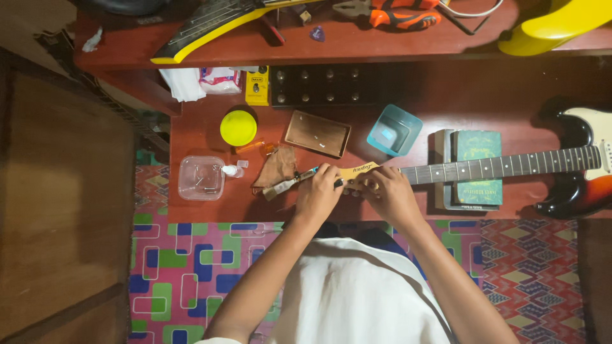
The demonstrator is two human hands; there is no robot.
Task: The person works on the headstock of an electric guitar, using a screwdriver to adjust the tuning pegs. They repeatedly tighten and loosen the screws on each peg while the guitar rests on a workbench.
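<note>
An electric guitar lies across the red-brown table, its sunburst body (pixel 583 162) at the right and its dark neck (pixel 503 167) resting on a stack of books (pixel 477 167). The pale headstock (pixel 359 171) points left. My right hand (pixel 387 193) grips the headstock from below. My left hand (pixel 319 191) sits just left of it, closed on a small tool with a light blue handle (pixel 310 173) that points at the headstock. A small brush (pixel 278 188) lies by my left hand.
On the table stand a clear plastic box (pixel 201 178), a yellow-lidded jar (pixel 238 127), a brown tray (pixel 317 133), a teal cup (pixel 394 130) and a brown cloth (pixel 277 167). The upper shelf (pixel 395 44) holds orange pliers (pixel 395 13) and a yellow guitar body (pixel 558 24).
</note>
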